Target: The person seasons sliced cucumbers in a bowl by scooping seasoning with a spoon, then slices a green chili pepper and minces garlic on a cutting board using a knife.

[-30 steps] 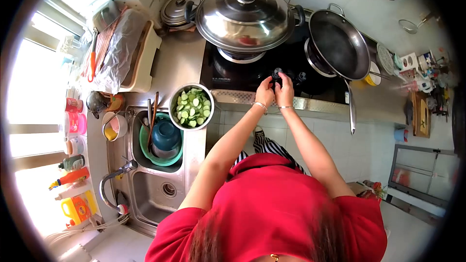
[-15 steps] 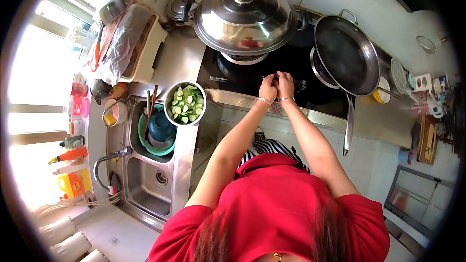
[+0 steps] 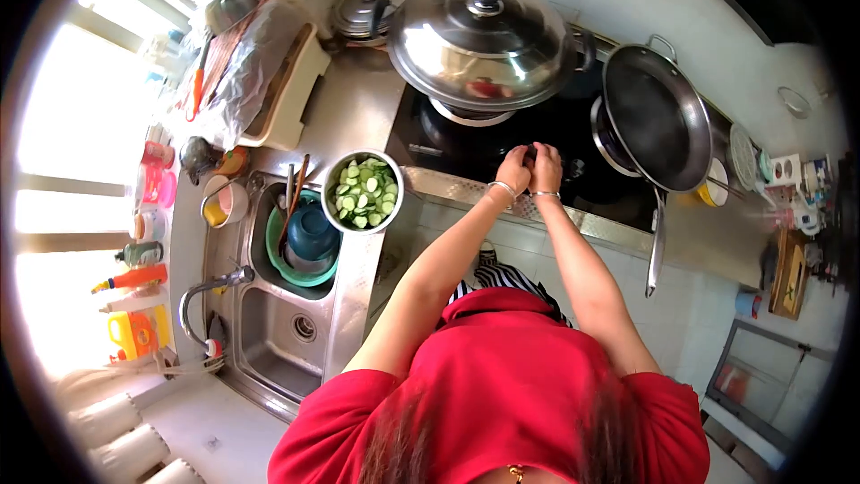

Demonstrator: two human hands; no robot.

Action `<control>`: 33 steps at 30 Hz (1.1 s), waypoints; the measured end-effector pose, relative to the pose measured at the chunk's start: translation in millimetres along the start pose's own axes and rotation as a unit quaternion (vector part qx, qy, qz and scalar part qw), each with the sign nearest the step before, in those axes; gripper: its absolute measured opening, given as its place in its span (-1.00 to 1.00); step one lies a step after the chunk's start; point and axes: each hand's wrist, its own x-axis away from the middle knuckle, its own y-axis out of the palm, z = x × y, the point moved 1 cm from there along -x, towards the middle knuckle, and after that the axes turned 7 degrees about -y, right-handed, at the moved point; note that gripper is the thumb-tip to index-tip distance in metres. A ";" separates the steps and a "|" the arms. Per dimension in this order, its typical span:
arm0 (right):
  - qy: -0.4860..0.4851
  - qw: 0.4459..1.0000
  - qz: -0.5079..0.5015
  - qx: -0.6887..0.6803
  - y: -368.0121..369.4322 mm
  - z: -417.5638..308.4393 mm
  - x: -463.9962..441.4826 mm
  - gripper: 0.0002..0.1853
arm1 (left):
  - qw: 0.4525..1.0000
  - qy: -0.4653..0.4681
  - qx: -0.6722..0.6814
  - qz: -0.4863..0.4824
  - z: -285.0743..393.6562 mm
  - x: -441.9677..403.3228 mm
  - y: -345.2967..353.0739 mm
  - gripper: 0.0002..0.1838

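Observation:
My left hand and my right hand are side by side at the front edge of the black gas stove. The fingers of both are closed around a small dark stove knob, mostly hidden by them. Another knob shows just to their right. Behind my hands, a large wok with a domed steel lid covers the left burner. On the right burner, a dark frying pan sits tilted, its steel handle reaching past the counter's front edge.
Left of the stove, a steel bowl of sliced cucumber stands at the counter edge. Beside it, the sink holds a green basin with a blue bowl inside. A yellow-and-white bowl sits right of the pan.
The whole view has shifted slightly, so everything sits a little farther right and lower. My hands stay together at the same knob.

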 end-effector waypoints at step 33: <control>0.057 0.795 -0.377 -0.472 30.3 -254.0 88.1 -0.88 | 0.882 -0.082 0.072 0.457 -119.9 306.7 -315.7 -0.64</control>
